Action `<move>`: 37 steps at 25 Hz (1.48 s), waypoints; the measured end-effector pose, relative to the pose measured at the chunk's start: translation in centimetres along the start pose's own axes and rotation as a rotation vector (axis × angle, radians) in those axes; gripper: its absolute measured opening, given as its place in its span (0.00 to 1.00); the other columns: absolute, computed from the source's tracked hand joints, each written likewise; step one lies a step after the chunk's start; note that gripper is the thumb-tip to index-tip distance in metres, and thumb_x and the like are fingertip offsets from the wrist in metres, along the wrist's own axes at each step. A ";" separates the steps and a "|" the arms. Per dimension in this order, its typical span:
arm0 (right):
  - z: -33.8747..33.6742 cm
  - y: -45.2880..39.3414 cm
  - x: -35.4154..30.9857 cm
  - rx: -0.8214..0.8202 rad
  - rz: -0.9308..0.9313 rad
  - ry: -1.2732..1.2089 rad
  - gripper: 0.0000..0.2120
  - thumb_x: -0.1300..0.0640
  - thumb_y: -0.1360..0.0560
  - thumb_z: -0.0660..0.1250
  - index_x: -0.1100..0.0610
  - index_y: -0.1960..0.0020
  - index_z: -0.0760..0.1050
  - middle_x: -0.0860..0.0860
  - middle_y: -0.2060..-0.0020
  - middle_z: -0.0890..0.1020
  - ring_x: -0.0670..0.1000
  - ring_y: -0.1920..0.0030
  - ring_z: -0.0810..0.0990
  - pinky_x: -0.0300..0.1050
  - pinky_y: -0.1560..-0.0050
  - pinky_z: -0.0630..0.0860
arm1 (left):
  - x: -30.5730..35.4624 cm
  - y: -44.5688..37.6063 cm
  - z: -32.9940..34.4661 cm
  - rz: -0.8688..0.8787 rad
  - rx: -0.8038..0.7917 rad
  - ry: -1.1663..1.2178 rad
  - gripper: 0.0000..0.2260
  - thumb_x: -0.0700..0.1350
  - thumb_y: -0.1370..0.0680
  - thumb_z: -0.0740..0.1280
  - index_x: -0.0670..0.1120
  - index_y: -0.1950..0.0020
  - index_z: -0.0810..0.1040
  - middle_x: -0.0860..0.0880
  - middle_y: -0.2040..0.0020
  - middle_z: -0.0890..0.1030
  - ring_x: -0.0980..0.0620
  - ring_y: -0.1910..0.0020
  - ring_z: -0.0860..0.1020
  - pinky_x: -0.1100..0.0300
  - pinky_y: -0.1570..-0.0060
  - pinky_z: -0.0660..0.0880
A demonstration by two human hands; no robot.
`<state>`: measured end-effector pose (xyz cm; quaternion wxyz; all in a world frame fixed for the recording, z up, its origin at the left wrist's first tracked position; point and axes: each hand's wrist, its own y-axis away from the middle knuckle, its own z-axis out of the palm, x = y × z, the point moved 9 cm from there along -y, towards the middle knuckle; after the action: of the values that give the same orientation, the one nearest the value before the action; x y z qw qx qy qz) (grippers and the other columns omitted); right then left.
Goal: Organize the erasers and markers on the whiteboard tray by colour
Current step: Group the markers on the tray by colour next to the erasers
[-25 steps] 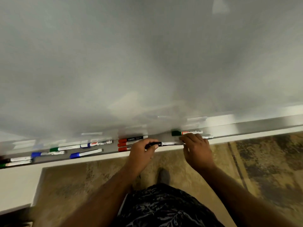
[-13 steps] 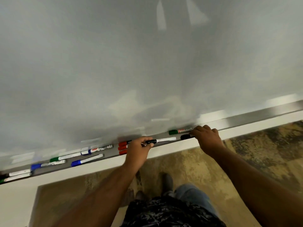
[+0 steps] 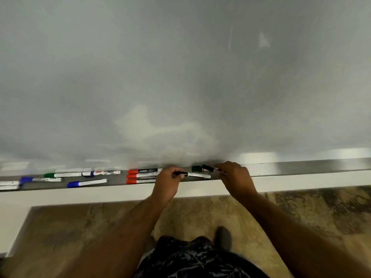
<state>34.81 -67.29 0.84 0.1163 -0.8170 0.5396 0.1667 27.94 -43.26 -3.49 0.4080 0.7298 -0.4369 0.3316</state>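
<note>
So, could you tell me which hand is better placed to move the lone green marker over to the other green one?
Right hand: the green marker lies just beside it, though its grip already holds a black marker.

Both forearms bare, reaching forward and up from the bottom edge, wrists nearly straight. Left hand (image 3: pixel 167 184) seen from the back, knuckles up, fingers curled, pinching a black marker (image 3: pixel 191 174) by its cap end between thumb and forefinger. Right hand (image 3: pixel 235 178) also back-up, a little higher and just right of the left, fingers bent downward, holding a second black marker (image 3: pixel 210 169) at the fingertips, its cap pointing left. Hands near each other, not touching. Right thumb hidden.
</note>
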 end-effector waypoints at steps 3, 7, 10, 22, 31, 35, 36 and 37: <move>-0.1 0.0 -0.4 0.017 -0.094 0.016 0.10 0.54 0.23 0.72 0.49 0.42 0.83 0.48 0.50 0.87 0.54 0.51 0.84 0.51 0.51 0.78 | 0.8 -0.1 2.6 0.027 0.010 -0.093 0.08 0.36 0.22 0.72 0.44 0.45 0.87 0.45 0.48 0.85 0.47 0.50 0.82 0.55 0.44 0.77; 0.6 -0.9 -2.3 0.027 -0.225 0.131 0.08 0.59 0.25 0.75 0.51 0.47 0.86 0.50 0.53 0.88 0.56 0.54 0.84 0.49 0.57 0.79 | 0.2 -0.3 2.6 -0.037 0.089 -0.119 0.10 0.36 0.22 0.71 0.45 0.43 0.86 0.48 0.45 0.84 0.50 0.46 0.81 0.61 0.43 0.74; 2.5 -1.2 -4.7 -0.001 -0.312 0.169 0.11 0.61 0.27 0.75 0.52 0.46 0.85 0.50 0.52 0.88 0.57 0.53 0.84 0.49 0.56 0.78 | -0.8 -0.1 2.2 -0.118 0.108 -0.072 0.15 0.34 0.24 0.71 0.46 0.39 0.82 0.48 0.45 0.85 0.50 0.45 0.82 0.59 0.42 0.76; 2.6 -1.9 0.9 -0.024 -0.049 0.220 0.16 0.60 0.28 0.74 0.48 0.43 0.85 0.48 0.45 0.87 0.57 0.44 0.83 0.51 0.49 0.76 | -0.4 1.0 2.0 -0.044 0.104 -0.161 0.24 0.37 0.25 0.73 0.48 0.30 0.76 0.47 0.32 0.74 0.50 0.38 0.78 0.60 0.36 0.74; 0.6 -0.4 4.9 0.043 0.000 0.279 0.14 0.63 0.29 0.75 0.50 0.45 0.82 0.49 0.50 0.85 0.58 0.51 0.83 0.51 0.52 0.72 | -1.0 1.6 2.5 -0.001 0.055 -0.198 0.27 0.41 0.24 0.73 0.54 0.27 0.72 0.52 0.31 0.70 0.56 0.58 0.81 0.57 0.45 0.81; -0.7 0.7 7.4 0.062 0.048 0.296 0.15 0.63 0.29 0.73 0.49 0.44 0.81 0.50 0.51 0.85 0.59 0.52 0.81 0.53 0.53 0.73 | -0.7 2.4 0.8 0.062 0.116 -0.120 0.23 0.42 0.25 0.73 0.60 0.34 0.74 0.59 0.37 0.73 0.61 0.55 0.80 0.72 0.56 0.77; -1.0 0.8 7.9 0.060 0.068 0.290 0.15 0.62 0.28 0.73 0.49 0.43 0.81 0.51 0.50 0.85 0.60 0.51 0.81 0.54 0.53 0.74 | -0.7 2.6 0.0 0.069 0.137 -0.098 0.22 0.41 0.25 0.73 0.60 0.36 0.75 0.59 0.39 0.74 0.60 0.56 0.81 0.71 0.58 0.76; -0.9 0.8 7.8 0.062 0.079 0.275 0.15 0.60 0.27 0.73 0.49 0.42 0.80 0.51 0.48 0.85 0.60 0.50 0.81 0.55 0.52 0.75 | -1.1 2.8 -1.2 0.066 0.165 -0.082 0.21 0.41 0.25 0.73 0.60 0.37 0.77 0.60 0.40 0.76 0.59 0.57 0.81 0.70 0.58 0.77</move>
<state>37.03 -74.54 -1.42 0.0596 -0.8063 0.5871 0.0408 24.78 -42.61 -3.00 0.3172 0.7593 -0.4482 0.3494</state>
